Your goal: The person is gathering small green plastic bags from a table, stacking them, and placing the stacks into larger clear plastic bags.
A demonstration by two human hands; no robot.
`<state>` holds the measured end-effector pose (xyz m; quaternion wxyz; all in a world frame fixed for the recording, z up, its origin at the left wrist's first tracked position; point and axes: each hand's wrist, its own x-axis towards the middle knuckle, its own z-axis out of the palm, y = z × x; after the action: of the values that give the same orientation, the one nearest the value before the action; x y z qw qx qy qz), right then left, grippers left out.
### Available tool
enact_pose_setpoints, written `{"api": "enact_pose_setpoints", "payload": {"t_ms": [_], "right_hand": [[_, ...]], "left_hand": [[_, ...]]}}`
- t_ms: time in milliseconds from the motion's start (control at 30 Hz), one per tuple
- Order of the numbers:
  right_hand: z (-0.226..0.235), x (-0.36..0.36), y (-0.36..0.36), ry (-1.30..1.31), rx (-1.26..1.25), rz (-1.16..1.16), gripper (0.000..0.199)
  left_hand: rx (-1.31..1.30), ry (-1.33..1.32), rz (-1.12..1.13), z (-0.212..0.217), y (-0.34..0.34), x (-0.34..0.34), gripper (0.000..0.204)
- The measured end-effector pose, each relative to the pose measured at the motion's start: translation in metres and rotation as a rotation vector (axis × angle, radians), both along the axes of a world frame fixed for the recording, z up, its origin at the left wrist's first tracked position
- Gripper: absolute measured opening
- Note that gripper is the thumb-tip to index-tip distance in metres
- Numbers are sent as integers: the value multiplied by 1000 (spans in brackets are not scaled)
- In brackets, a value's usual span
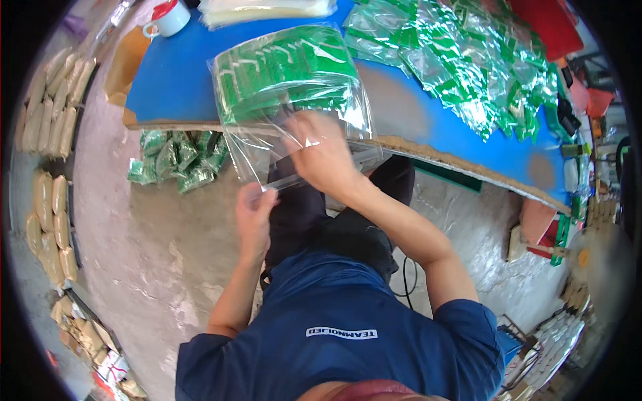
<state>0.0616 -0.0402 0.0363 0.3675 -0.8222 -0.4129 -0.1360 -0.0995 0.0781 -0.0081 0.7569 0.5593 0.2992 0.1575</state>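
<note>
A large clear plastic bag (361,123) lies over the near edge of the blue table, its mouth hanging toward me. Inside it a row of green packets (287,70) stands packed tightly side by side. My left hand (254,217) is closed on the bag's near left corner, thumb and fingers pinching the film. My right hand (317,150) is at the bag's mouth, just below the green packets, with film around it. Its fingers are blurred and partly hidden, so I cannot make out their grip.
On the blue table (180,73) are a heap of green-and-clear packets (461,60), a stack of clear bags (264,10) and a white mug (170,19). More green packets (177,160) sit below the table's edge. Filled tan bags (50,214) lie on the left.
</note>
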Motion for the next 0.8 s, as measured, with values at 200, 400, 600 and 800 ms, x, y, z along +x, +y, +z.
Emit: {"api": "enact_pose_setpoints", "payload": {"t_ms": [200, 400, 600, 800], "right_hand": [[0, 5, -38, -49, -385, -196, 57], [-1, 40, -44, -52, -332, -228, 61], [1, 20, -42, -213, -378, -307, 48], [-10, 43, -17, -70, -64, -137, 18]], "left_hand": [[-134, -55, -295, -22, -59, 56, 29], [-97, -36, -171, -13, -61, 46, 28], [-130, 13, -172, -22, -68, 50, 31], [-104, -35, -171, -13, -68, 46, 28]]}}
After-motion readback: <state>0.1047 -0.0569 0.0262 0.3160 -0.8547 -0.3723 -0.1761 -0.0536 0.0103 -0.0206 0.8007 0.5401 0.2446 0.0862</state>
